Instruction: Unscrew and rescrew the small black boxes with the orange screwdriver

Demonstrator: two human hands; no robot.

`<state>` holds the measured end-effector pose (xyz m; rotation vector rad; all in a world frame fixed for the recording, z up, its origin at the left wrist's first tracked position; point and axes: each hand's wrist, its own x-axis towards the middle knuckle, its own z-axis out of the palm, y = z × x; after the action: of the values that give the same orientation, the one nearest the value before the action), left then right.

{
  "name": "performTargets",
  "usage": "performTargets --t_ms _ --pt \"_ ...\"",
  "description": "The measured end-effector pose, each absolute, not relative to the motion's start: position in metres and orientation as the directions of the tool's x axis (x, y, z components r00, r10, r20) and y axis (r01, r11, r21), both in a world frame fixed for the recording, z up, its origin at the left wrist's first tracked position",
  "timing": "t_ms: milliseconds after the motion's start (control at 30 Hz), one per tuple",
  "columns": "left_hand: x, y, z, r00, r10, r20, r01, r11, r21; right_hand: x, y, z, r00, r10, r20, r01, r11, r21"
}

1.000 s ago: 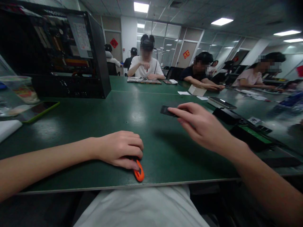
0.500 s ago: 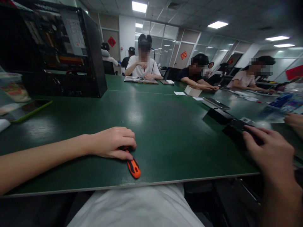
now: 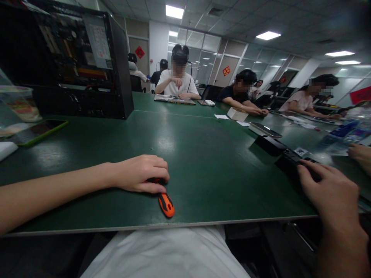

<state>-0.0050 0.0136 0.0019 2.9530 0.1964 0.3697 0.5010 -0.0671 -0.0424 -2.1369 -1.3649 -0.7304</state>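
My left hand (image 3: pixel 142 173) rests on the green table (image 3: pixel 203 162) near its front edge, fingers curled over an orange and black screwdriver (image 3: pixel 165 203) whose handle end sticks out toward me. My right hand (image 3: pixel 330 193) reaches off to the right, fingers bent down onto a black device (image 3: pixel 290 160) at the table's right side. Whether those fingers grip it or only press on it is hidden.
An open black computer case (image 3: pixel 72 65) stands at the back left, with a green-edged phone (image 3: pixel 37 131) and a plastic cup (image 3: pixel 20 104) beside it. A phone (image 3: pixel 265 129) and a small black box (image 3: pixel 269 144) lie at right. Several people sit across the tables; another person's hand (image 3: pixel 359 152) shows at far right.
My right hand carried a small black piece from the table's middle off to the right and now sits on the black device. My left hand stayed on the screwdriver.
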Motion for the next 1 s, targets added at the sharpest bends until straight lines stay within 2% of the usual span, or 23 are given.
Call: performTargets --t_ms 167,400,533,733,933,1000 --pt "-0.005 0.014 0.001 0.962 0.157 0.223 0.122 -0.979 0.165 0.499 -0.068 -0.041 0.395 0.713 0.579 0.89 -0.453 -0.049" --pt "-0.005 0.013 0.0 0.961 0.149 0.232 0.114 -0.981 0.158 0.5 -0.069 -0.04 0.446 0.712 0.543 0.822 -0.565 0.065" --pt "-0.005 0.013 0.001 0.959 0.161 0.232 0.125 -0.979 0.162 0.5 -0.068 -0.039 0.503 0.718 0.482 0.795 -0.603 0.068" --pt "-0.005 0.013 0.0 0.962 0.171 0.214 0.137 -0.977 0.165 0.495 -0.066 -0.034 0.518 0.718 0.465 0.791 -0.609 0.06" --pt "-0.005 0.014 0.001 0.955 0.179 0.236 0.138 -0.974 0.177 0.497 -0.063 -0.029 0.644 0.668 0.371 0.703 -0.709 0.055" --pt "-0.005 0.014 0.001 0.955 0.18 0.236 0.139 -0.974 0.18 0.5 -0.062 -0.031 0.617 0.681 0.393 0.721 -0.69 0.064"
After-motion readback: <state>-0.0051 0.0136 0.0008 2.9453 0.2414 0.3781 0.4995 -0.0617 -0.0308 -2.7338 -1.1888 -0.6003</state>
